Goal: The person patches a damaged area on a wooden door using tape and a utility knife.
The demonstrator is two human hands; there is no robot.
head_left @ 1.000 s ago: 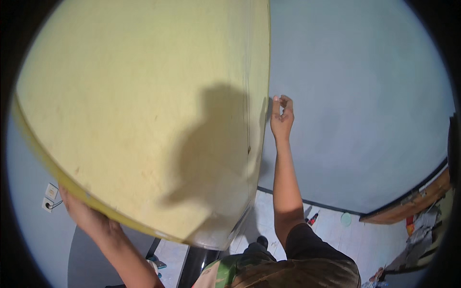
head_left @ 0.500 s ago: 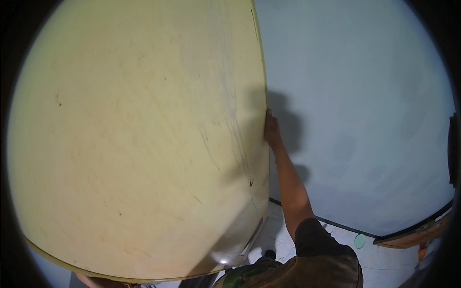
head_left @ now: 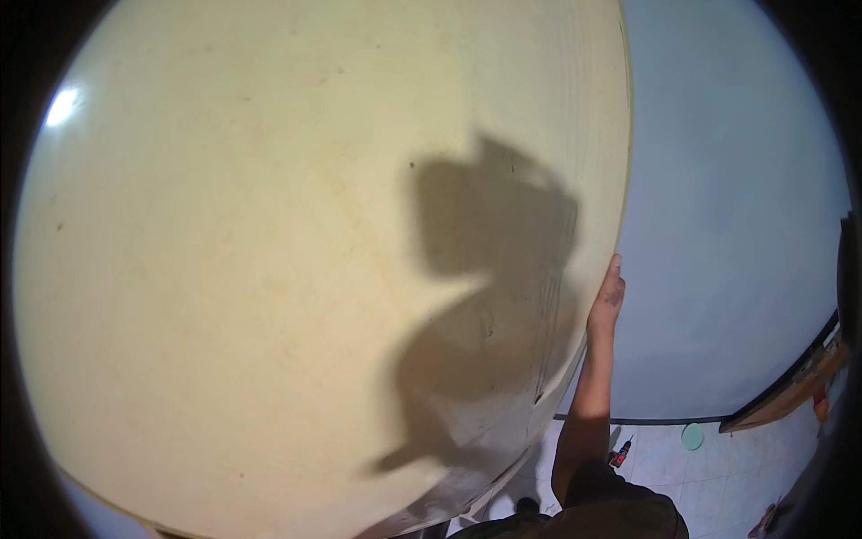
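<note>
A large pale yellow panel (head_left: 269, 359), stained and scratched, fills most of the head view and rises close in front of me. My right hand (head_left: 608, 301) holds its right edge, thumb pointing up along the rim; the other fingers are partly hidden by the panel. Dark shadows fall across the panel's right half, and a bright glare spot shows at its upper left. My left hand does not show; the panel covers the lower left.
A pale blue-white wall (head_left: 718, 225) with a dark bottom strip stands behind the panel on the right. On the tiled floor (head_left: 669, 494) lie a red and black power drill (head_left: 620, 453) and a round mint-green disc (head_left: 692, 437). A brown wooden piece (head_left: 781, 395) is by the right rim.
The panel's right edge and my right hand have shifted to the right and, at the hand, lower in the picture. The shadow on the panel has grown, and the drill has come into view.
</note>
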